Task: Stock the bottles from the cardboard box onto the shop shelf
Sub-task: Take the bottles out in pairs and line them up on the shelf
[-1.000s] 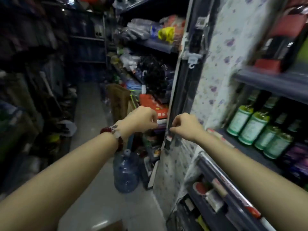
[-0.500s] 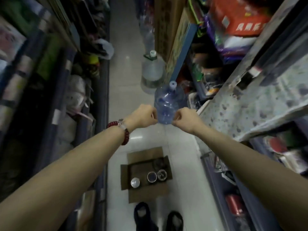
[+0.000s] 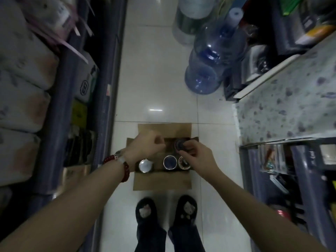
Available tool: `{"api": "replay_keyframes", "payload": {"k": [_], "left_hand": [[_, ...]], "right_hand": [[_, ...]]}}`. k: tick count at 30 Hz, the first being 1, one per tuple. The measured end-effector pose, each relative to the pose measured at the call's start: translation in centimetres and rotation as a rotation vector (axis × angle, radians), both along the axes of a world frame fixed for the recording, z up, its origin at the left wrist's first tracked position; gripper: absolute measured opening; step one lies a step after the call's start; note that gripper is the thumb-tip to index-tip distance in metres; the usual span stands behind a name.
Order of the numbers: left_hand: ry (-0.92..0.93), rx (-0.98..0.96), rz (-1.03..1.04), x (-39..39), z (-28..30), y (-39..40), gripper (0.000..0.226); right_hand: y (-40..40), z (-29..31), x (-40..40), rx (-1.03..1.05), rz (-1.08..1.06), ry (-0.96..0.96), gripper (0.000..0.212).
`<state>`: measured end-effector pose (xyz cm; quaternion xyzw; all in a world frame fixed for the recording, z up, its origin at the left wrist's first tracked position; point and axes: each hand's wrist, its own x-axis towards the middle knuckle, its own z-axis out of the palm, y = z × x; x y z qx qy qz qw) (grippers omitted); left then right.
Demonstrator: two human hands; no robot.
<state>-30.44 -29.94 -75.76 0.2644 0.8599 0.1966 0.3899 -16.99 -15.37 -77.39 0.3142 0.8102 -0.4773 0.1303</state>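
Feet in dark slippers (image 3: pixel 166 211) stand just behind the cardboard box (image 3: pixel 161 180), which sits open on the floor tiles so its contents are reachable from above. Three bottles (image 3: pixel 170 162) stand upright along its near wall, caps up. Above them, the left hand (image 3: pixel 145 147) is loosely curled and holds nothing visible. The right hand (image 3: pixel 197 158) reaches over a fourth, dark-capped bottle (image 3: pixel 179 144) at the far side; whether its fingers grip it cannot be told. Beyond, large water jugs (image 3: pixel 211 57) stand beside the right-hand shelf (image 3: pixel 283 99).
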Motion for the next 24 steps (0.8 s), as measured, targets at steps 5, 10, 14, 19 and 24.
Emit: {"api": "replay_keyframes", "payload": {"k": [5, 10, 14, 19, 24], "left_hand": [[-0.059, 0.049, 0.124, 1.1, -8.2, -2.7, 0.015], [-0.043, 0.084, 0.212, 2.7, -15.2, -4.8, 0.017], [-0.020, 0.080, 0.295, 4.5, -20.1, -6.5, 0.018], [0.010, 0.094, 0.355, 6.4, -24.9, -8.4, 0.033], [0.045, 0.183, 0.498, 8.1, -27.7, -8.8, 0.043]], "right_hand": [[-3.8, -9.0, 1.8, -0.047, -0.127, 0.018, 0.035], [-6.5, -16.0, 2.9, -0.029, -0.203, 0.042, 0.035], [-7.6, -20.7, 3.5, -0.014, -0.217, 0.046, 0.051], [-8.2, -24.5, 3.8, 0.009, -0.189, 0.121, 0.060], [-9.5, -27.2, 3.6, 0.074, -0.217, 0.222, 0.064]]}}
